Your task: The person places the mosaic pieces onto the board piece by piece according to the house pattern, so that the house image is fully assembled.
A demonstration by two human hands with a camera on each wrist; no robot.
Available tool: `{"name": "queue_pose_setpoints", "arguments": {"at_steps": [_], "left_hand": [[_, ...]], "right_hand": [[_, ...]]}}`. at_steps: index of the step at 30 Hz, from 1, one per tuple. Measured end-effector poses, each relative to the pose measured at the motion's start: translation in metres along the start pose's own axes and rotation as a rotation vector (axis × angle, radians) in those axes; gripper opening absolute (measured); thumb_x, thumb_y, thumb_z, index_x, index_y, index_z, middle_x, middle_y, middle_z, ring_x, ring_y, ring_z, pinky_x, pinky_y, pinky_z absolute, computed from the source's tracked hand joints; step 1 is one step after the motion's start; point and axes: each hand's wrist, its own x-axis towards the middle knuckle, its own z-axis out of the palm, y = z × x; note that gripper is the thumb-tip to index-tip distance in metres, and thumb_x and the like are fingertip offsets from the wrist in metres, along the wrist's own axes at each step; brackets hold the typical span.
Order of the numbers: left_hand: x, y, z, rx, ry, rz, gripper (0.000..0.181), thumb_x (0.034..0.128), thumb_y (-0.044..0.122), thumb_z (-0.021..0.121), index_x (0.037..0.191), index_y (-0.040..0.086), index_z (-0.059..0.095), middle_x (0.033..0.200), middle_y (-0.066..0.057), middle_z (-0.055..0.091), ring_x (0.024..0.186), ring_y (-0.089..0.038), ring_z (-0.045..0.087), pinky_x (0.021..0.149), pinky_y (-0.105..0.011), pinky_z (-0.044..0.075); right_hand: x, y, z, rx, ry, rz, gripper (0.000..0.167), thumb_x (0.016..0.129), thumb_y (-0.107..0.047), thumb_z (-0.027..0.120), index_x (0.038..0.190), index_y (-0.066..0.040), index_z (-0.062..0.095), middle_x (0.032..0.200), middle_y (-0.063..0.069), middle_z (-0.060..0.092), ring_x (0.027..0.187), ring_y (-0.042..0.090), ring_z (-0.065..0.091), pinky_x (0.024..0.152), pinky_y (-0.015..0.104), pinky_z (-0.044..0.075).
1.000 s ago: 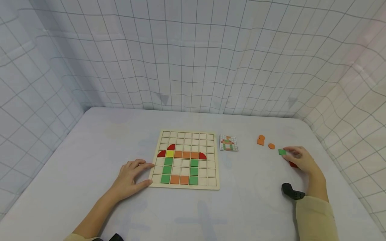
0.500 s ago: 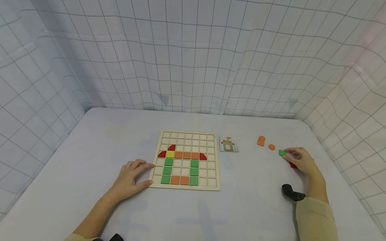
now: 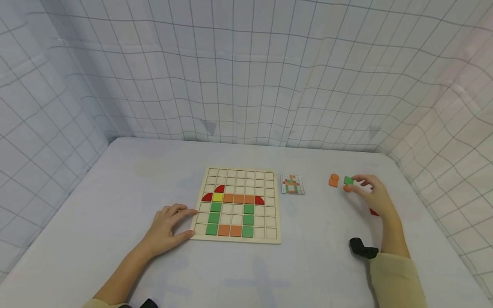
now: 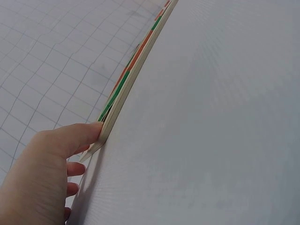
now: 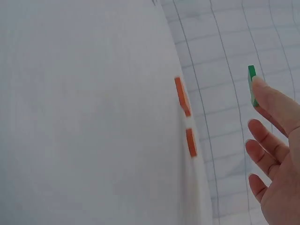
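Note:
My right hand (image 3: pixel 373 196) pinches a green square tile (image 3: pixel 348 180) between thumb and forefinger, raised off the table; its other fingers (image 5: pixel 265 152) are loosely bent in the right wrist view. Below the tile lies an orange round piece (image 3: pixel 347 188), partly covered. My left hand (image 3: pixel 169 226) rests at the left edge of a wooden grid board (image 3: pixel 265 237), with the thumb (image 4: pixel 89 133) touching the near-left corner. On the board sit several green and orange squares, a yellow square (image 3: pixel 217 197) and red quarter-round pieces (image 3: pixel 259 199).
A small pattern card (image 3: pixel 292 184) lies right of the board. Farther right are an orange square (image 3: pixel 333 182) with another orange round piece (image 3: pixel 335 176) against it. A red piece (image 3: pixel 374 211) is partly hidden by my right wrist. Grid-patterned curtains (image 3: pixel 246 77) surround the table.
My right hand has lifted the green square tile and moved it left and away from me, over the orange round piece. More of the red piece's surroundings shows. The left hand stays put.

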Motion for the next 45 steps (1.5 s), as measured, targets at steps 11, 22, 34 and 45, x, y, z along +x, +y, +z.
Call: {"name": "queue_pose_setpoints", "arguments": {"at_steps": [11, 22, 34, 45], "left_hand": [[0.0, 0.002, -0.002, -0.006, -0.003, -0.004, 0.045, 0.0711, 0.031, 0.073, 0.113, 0.019, 0.061, 0.109, -0.002, 0.052, 0.095, -0.021, 0.043, 0.077, -0.042, 0.029], [0.001, 0.003, -0.003, -0.006, -0.001, -0.001, 0.045, 0.071, 0.03, 0.073, 0.113, 0.019, 0.061, 0.108, -0.002, 0.052, 0.095, -0.022, 0.043, 0.077, -0.042, 0.029], [0.001, 0.001, -0.002, 0.001, 0.002, 0.004, 0.045, 0.0712, 0.031, 0.073, 0.113, 0.019, 0.061, 0.108, -0.001, 0.052, 0.094, -0.021, 0.043, 0.077, -0.041, 0.029], [0.0, 0.001, -0.001, -0.001, 0.001, 0.002, 0.045, 0.072, 0.031, 0.073, 0.114, 0.019, 0.061, 0.108, -0.002, 0.053, 0.095, -0.021, 0.043, 0.076, -0.042, 0.029]], "right_hand": [[0.021, -0.059, 0.047, 0.082, -0.01, -0.082, 0.033, 0.084, -0.019, 0.067, 0.109, -0.001, 0.058, 0.107, 0.016, 0.051, 0.094, 0.028, 0.044, 0.079, 0.045, 0.033], [0.034, -0.112, 0.102, 0.09, -0.062, -0.123, 0.034, 0.08, -0.02, 0.071, 0.107, -0.003, 0.059, 0.105, 0.015, 0.055, 0.092, 0.027, 0.047, 0.072, 0.037, 0.04], [0.044, -0.158, 0.156, 0.116, -0.135, -0.153, 0.029, 0.08, -0.023, 0.07, 0.103, -0.006, 0.062, 0.101, 0.014, 0.058, 0.09, 0.027, 0.051, 0.074, 0.038, 0.042], [0.046, -0.18, 0.194, 0.107, -0.17, -0.247, 0.026, 0.08, -0.022, 0.071, 0.099, -0.006, 0.064, 0.092, 0.01, 0.059, 0.085, 0.023, 0.052, 0.076, 0.035, 0.04]]}}
